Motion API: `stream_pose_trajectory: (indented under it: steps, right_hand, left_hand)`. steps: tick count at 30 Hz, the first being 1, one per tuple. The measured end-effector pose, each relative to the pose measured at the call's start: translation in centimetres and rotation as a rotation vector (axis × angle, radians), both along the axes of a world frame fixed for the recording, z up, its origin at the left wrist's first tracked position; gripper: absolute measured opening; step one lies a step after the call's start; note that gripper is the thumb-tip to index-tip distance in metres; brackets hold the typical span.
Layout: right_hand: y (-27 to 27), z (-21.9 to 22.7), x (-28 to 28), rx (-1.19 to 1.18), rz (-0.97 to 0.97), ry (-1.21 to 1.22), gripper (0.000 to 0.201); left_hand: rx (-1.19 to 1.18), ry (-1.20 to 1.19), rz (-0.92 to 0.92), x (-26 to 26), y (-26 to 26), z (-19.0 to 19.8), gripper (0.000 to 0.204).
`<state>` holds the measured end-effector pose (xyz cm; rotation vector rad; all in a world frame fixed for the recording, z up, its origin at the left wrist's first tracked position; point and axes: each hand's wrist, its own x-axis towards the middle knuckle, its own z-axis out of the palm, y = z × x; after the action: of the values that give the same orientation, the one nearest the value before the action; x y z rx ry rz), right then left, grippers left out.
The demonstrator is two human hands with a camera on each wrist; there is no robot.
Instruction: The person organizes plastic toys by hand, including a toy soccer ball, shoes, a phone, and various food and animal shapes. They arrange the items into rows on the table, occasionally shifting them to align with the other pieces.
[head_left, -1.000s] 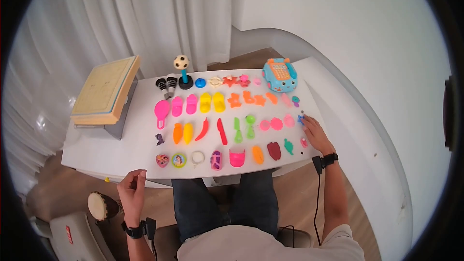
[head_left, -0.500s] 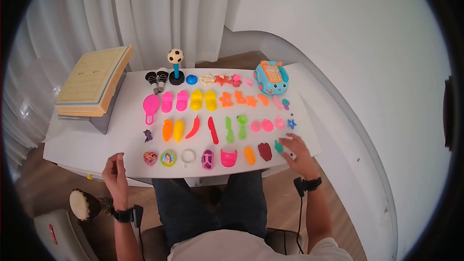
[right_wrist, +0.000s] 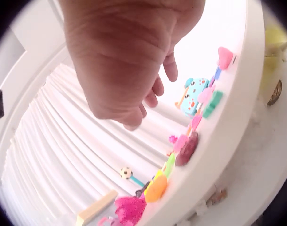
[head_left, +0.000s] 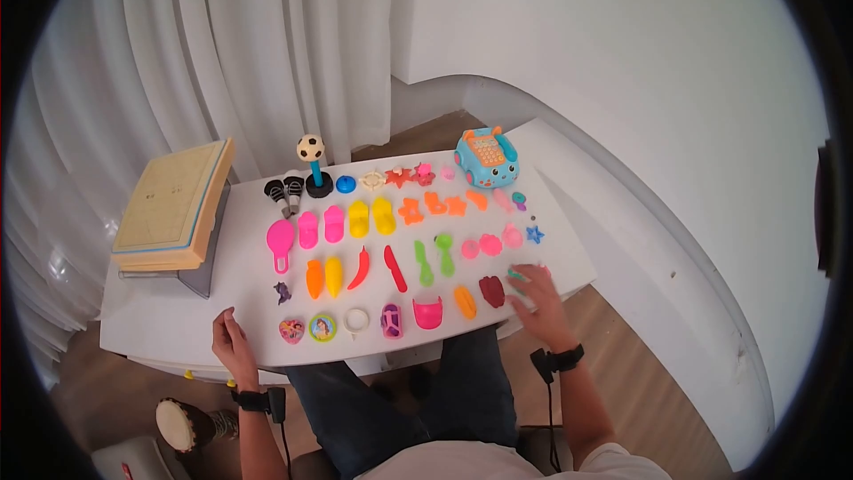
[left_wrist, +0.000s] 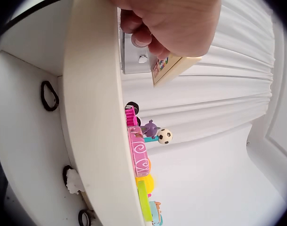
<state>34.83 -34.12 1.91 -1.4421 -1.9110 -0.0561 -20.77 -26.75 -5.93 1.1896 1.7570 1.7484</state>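
Observation:
My right hand (head_left: 540, 304) hovers over the front right of the white table, fingers spread and relaxed, holding nothing. It partly covers a small green toy (head_left: 515, 275) in the head view; the right wrist view shows this green toy (right_wrist: 213, 104) lying below the fingers, apart from them. Left of the hand lies a dark red toy piece (head_left: 491, 291), then a yellow-orange one (head_left: 465, 301). A blue star (head_left: 534, 234) lies beyond it. At the table's front left edge my left hand (head_left: 233, 340) hangs with loosely curled fingers and nothing in them, near a heart-shaped toy (head_left: 291, 330).
Rows of small toys cover the table (head_left: 204, 320). A toy phone (head_left: 488, 158) stands at the back right, a soccer ball on a stand (head_left: 311, 149) at the back. A tilted beige board (head_left: 173, 204) is at the left. A drum (head_left: 178, 425) sits on the floor.
My right hand has moved from the blue star toward the table's front, over the green toy, uncovering the star. The left hand stays by the front left edge. The head view has shifted.

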Motion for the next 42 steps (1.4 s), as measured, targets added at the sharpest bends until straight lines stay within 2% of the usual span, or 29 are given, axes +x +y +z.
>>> stream_pose_trajectory:
  steps: [2, 4, 5, 7, 8, 10, 11, 13, 15, 17, 20, 25, 31, 39, 42]
  right_hand:
    - [0.6, -0.5, 2.3, 0.146, -0.146, 0.218, 0.026]
    - [1.5, -1.6, 6.4, 0.042, -0.408, 0.424, 0.020]
    - [2.3, -2.3, 8.5, 0.055, -0.409, 0.429, 0.020]
    - [3.9, -3.6, 12.1, 0.018, -0.528, 0.469, 0.024]
    - [4.5, -4.1, 13.4, 0.031, -0.527, 0.478, 0.024]
    - [5.6, -5.2, 15.1, -0.081, -0.596, 0.318, 0.025]
    - [6.0, -6.1, 15.6, -0.076, -0.589, 0.329, 0.025]
    - [6.6, -7.9, 15.7, 0.019, -0.672, 0.186, 0.022]
    - [7.1, -8.6, 16.1, 0.021, -0.648, 0.197, 0.020]
    - [7.3, -8.7, 16.6, -0.065, -0.729, 0.283, 0.017]
    - [7.3, -8.1, 16.4, -0.126, -0.754, 0.258, 0.016]
    - [7.0, -7.6, 14.8, -0.118, -0.798, 0.220, 0.015]
    - [6.9, -7.8, 14.4, -0.073, -0.808, 0.110, 0.015]
    - [6.9, -7.2, 13.8, -0.089, -0.816, 0.119, 0.015]
    - [7.0, -7.8, 13.9, -0.016, -0.796, 0.088, 0.013]
  left_hand:
    - [-0.007, -0.029, -0.001, -0.1, 0.1, -0.2, 0.031]
    - [-0.007, -0.005, -0.019, -0.3, 0.0, -0.6, 0.031]
    - [-0.014, 0.018, -0.033, -0.4, 0.0, -0.7, 0.031]
    - [-0.004, 0.041, -0.030, -0.4, 0.1, -1.0, 0.031]
    - [-0.025, 0.087, -0.016, -0.4, 0.2, -1.5, 0.030]
    - [-0.067, 0.147, 0.017, -0.1, 0.4, -1.1, 0.028]
    - [-0.058, 0.156, 0.023, 0.0, 0.6, -1.0, 0.028]
    - [-0.039, 0.265, 0.021, 0.0, 0.4, -1.2, 0.027]
    - [-0.058, 0.271, 0.053, 0.1, 0.3, -0.9, 0.026]
    - [-0.053, 0.266, 0.047, 0.3, 0.2, -0.7, 0.026]
    - [-0.061, 0.294, 0.053, 0.7, 0.1, -0.3, 0.025]
    - [-0.117, 0.429, 0.057, 1.1, 0.1, 0.4, 0.026]
    - [-0.093, 0.460, 0.058, 1.2, 0.2, 0.2, 0.027]
    - [-0.080, 0.470, 0.071, 1.2, 0.3, 0.0, 0.025]
    - [-0.074, 0.469, 0.066, 1.5, 0.1, 0.4, 0.026]
